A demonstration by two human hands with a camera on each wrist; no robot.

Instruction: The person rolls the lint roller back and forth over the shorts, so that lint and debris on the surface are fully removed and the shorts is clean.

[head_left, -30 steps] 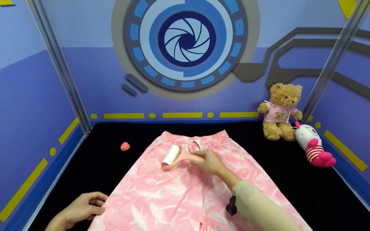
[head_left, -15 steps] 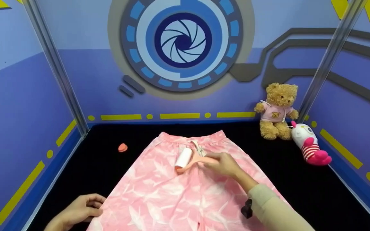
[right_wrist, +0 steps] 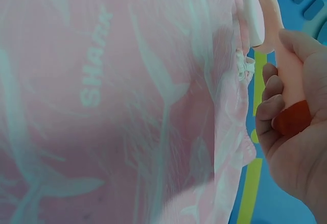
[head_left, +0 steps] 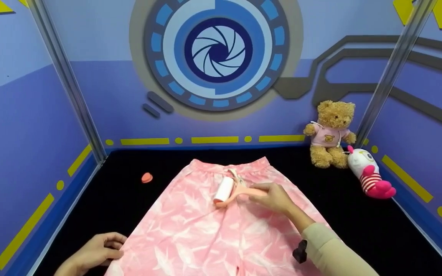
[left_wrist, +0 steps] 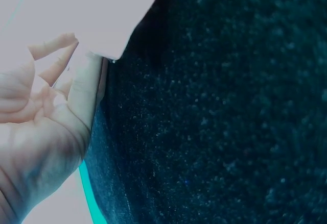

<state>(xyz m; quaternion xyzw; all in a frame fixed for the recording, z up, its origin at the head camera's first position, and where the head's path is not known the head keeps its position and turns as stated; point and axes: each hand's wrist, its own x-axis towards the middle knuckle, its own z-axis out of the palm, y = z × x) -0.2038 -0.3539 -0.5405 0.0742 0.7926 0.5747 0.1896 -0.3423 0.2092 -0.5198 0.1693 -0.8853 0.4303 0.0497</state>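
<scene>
Pink pants (head_left: 190, 226) with white shark prints lie spread flat, waistband toward the back wall, a pale drawstring (head_left: 233, 173) at its middle. My right hand (head_left: 274, 196) grips the peach handle of a lint roller (head_left: 225, 189); its white roll is over the upper front of the pants, just left of the drawstring. In the right wrist view, fingers curl round the handle (right_wrist: 290, 76), which has an orange-red end. My left hand (head_left: 97, 249) holds the left edge of the pants between thumb and fingers. In the left wrist view the cloth (left_wrist: 115, 25) partly hides those fingertips.
A small coral-coloured piece (head_left: 147, 177) lies on the black cloth surface (head_left: 125, 203) left of the waistband. At the back right sit a teddy bear (head_left: 332, 134) and a white and pink plush toy (head_left: 370, 172). Blue printed panels (head_left: 213, 126) enclose the back and sides.
My right hand has moved the lint roller to the right across the upper pants, toward the drawstring. The left hand stays at the left edge.
</scene>
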